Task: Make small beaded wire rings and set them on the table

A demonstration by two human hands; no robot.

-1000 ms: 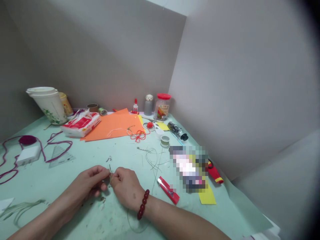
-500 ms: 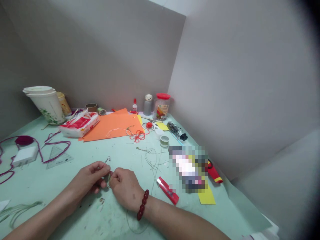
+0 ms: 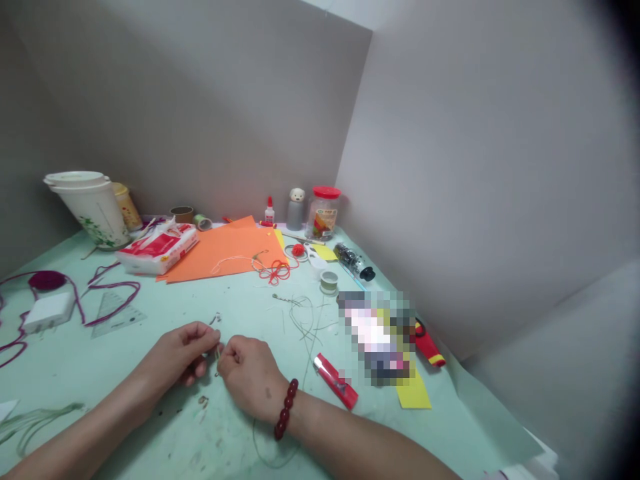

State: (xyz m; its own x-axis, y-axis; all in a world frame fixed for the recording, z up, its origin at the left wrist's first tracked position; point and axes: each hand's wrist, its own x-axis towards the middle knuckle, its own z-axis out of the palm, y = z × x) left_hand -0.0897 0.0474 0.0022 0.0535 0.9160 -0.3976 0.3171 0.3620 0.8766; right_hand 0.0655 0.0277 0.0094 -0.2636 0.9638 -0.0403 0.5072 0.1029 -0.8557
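Observation:
Close together above the green-covered table [image 3: 175, 447], my left hand [image 3: 187, 350] and my right hand [image 3: 250, 370] meet at the fingertips. Short strands of thin green cord [image 3: 219, 355] show in the narrow gap between them. The left thumb and index finger pinch the cord's upper end. My right hand is curled closed on the same strands, its palm turned away, so most of the cord is hidden. A thin green thread loops out below the right wrist, which wears a dark red bead bracelet [image 3: 286, 409]. A red lighter [image 3: 336, 381] lies to the right of this hand.
Loose green thread [image 3: 305, 320] and a thread spool [image 3: 329, 283] lie ahead. Orange paper [image 3: 225, 250], a tissue pack [image 3: 159, 248] and a lidded cup [image 3: 95, 210] stand behind. Purple cord [image 3: 47, 281] is left; red-handled scissors [image 3: 429, 347] lie right. Grey walls close off the back and right.
Both hands keep almost the same place and grip. The left fingers have shifted very slightly; the things on the table have not moved.

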